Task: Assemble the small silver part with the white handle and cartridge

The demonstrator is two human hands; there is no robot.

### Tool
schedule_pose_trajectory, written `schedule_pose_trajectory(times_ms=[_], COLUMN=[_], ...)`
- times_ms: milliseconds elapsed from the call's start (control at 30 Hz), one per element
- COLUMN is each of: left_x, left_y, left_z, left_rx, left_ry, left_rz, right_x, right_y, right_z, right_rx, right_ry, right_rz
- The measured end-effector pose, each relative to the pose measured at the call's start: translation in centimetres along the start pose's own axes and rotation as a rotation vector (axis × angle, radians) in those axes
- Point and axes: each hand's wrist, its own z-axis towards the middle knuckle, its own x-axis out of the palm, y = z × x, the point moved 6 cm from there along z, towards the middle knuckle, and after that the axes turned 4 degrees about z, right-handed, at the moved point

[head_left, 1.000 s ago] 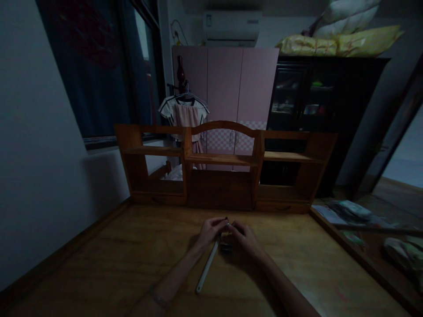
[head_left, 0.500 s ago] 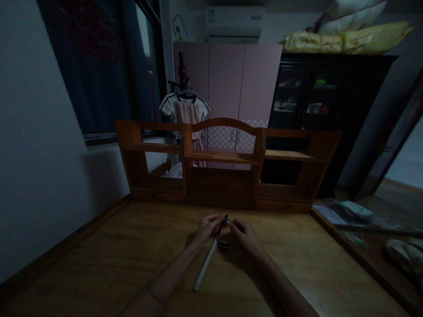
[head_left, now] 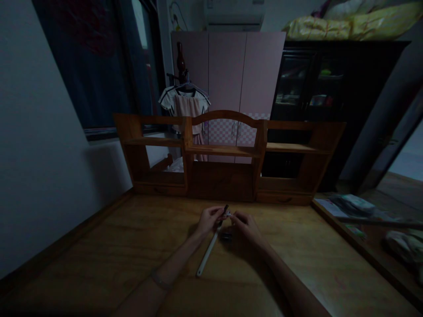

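The room is dim, its colours muted. A wooden desk (head_left: 132, 246) runs up to a white wall (head_left: 39, 176) on the left, where a dark-framed window (head_left: 99, 66) sits (no daylight shows through it). At the desk's far edge stands a wooden shelf unit (head_left: 224, 149) with an arched middle. Behind it are a pink wardrobe (head_left: 244, 75), an air conditioner (head_left: 234, 11) mounted above, and a dark glass-fronted cabinet (head_left: 330, 88) topped with yellow bedding (head_left: 346, 24). Clothes on hangers (head_left: 187, 103) hang beside the window. Wooden floor (head_left: 403, 193) shows at far right.
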Motion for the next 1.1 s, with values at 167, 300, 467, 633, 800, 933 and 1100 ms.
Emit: schedule_pose_trajectory(times_ms=[167,300,467,633,800,933,1100], left_x=[-0.4,0.2,1.0,0.6,0.8,1.2,1.5], left_y=[-1.0,-1.6,-1.6,-1.2,-1.7,-1.9,-1.8], left_z=[-0.4,-1.3,-2.0,-1.4,-1.4,-1.7,-1.8], left_rx=[0.098,0.253,0.390,0.397,0.429,0.418,0.394], left_ry=[-0.024,0.003,0.134,0.216,0.217,0.187,0.169], left_rz=[0.322,0.641,0.836,0.925,1.006,1.053,1.093], right_x=[-1.2,-2.5,-3.1,-2.9,-2.5,-2.2,-1.8], right_y=[-0.9,-0.9,-0.6,-1.2,-1.4,-1.0,-0.5], right_z=[0.5,0.6,0.6,0.7,0.8,0.5,0.3], right_rx=[0.067,0.091,0.073,0.086,0.105,0.112,0.061], right_ry=[-0.119,-0.184,-0.176,-0.209,-0.201,-0.219,-0.230], right_rz=[0.182,0.324,0.386,0.358,0.316,0.261,0.204])
